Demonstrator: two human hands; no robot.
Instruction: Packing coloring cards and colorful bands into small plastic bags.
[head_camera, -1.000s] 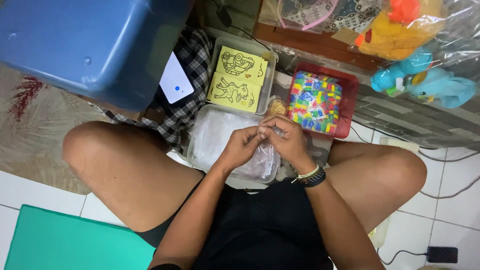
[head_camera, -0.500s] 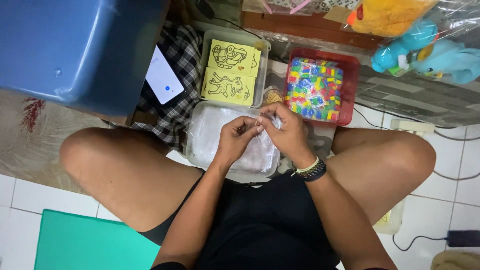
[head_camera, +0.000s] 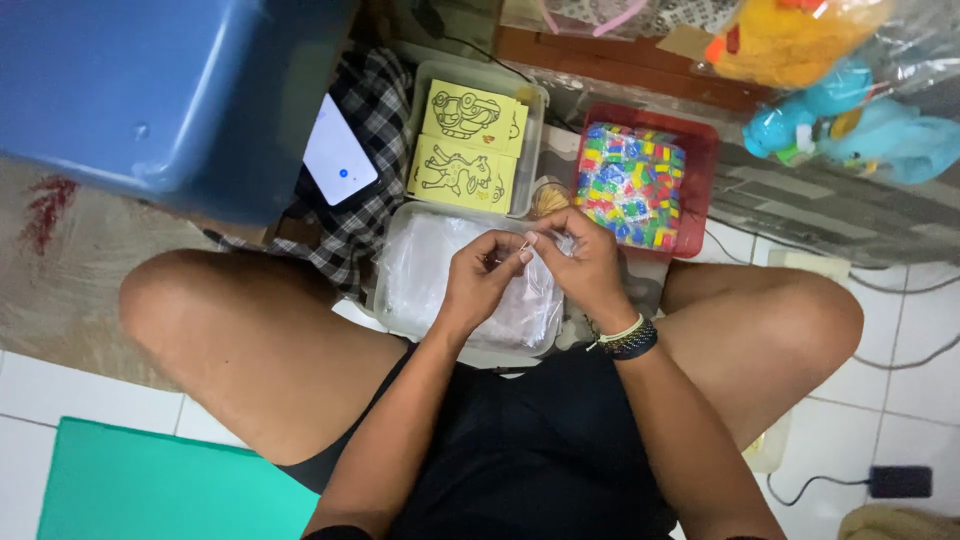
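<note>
The left hand (head_camera: 480, 275) and right hand (head_camera: 585, 265) met fingertip to fingertip, pinching something too small to make out, above a clear tray of plastic bags (head_camera: 425, 265). Beyond stood a tray of yellow picture cards (head_camera: 470, 145) and a red tray of coloured pieces (head_camera: 635, 185). A phone (head_camera: 338, 160) lay left on checked cloth (head_camera: 365, 215), beside a blue tub (head_camera: 150, 95).

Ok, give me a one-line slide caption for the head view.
Seated cross-legged, left hand and right hand pinch something small above a clear tray of plastic bags.
</note>
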